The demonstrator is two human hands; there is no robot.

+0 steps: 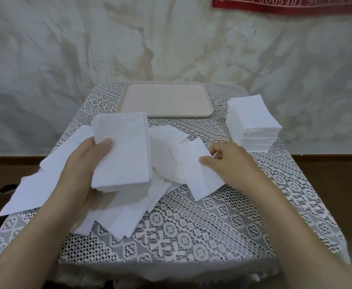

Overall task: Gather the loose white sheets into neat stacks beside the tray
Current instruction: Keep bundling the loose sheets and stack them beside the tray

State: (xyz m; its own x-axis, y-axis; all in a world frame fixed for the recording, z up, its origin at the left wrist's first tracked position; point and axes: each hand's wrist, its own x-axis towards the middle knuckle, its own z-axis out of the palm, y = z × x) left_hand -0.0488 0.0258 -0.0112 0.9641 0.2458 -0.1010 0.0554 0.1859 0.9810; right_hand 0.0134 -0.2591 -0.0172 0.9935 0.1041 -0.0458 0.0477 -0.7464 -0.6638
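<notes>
Lace-covered counter [191, 230], crumpled white backdrop behind. One pink tray [166, 99] at the far edge, and one neat stack [254, 124] to its right by the counter's edge. Loose sheets [35, 190] overhang the near-left, with open room near-right. Left hand [81, 161] grip is clamped on a bundle [123, 151]; right hand [231, 159] pinches one sheet [200, 180].

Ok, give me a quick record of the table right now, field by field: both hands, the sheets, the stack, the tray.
left hand: grips a squared bundle of white sheets, held over the pile
right hand: pinches the edge of a single sheet
loose sheets: scattered and overlapping, left and middle of the lace cloth
finished stack: tall, neat, right of the tray
tray: pale pink, far side, nothing on it
task status: unfinished, many sheets left to gather
</notes>
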